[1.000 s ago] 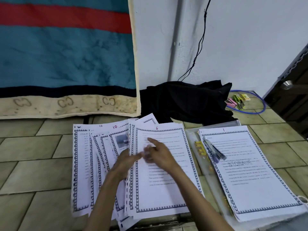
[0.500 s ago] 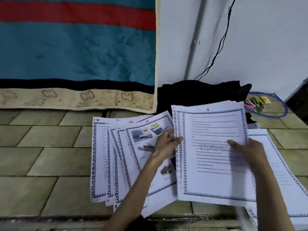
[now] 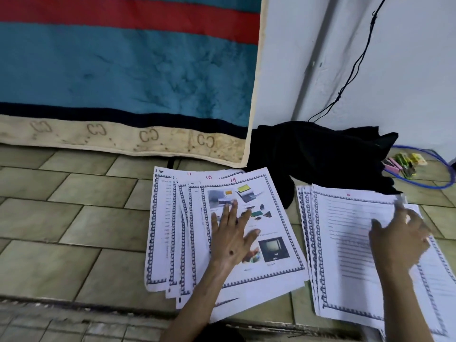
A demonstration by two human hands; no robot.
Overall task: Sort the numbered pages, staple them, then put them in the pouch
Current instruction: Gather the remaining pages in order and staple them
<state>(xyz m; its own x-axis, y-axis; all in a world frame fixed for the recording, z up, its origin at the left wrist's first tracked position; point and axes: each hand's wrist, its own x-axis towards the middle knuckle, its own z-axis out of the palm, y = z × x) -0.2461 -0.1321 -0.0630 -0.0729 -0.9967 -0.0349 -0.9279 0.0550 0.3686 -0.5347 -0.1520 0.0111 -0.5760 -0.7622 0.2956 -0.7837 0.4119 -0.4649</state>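
On a tiled floor (image 3: 74, 230), a person's left hand (image 3: 232, 239) lies flat with fingers spread on page 14 (image 3: 269, 218), the picture-filled top sheet of a fanned stack of numbered pages (image 3: 162, 230) showing 10 and 11. Just beside it, the right hand (image 3: 399, 240), fingers loosely bent, rests on a second stack (image 3: 345, 267) topped by a text page; whether it pinches a sheet cannot be told. A black cloth (image 3: 320, 154) lies behind, against the wall.
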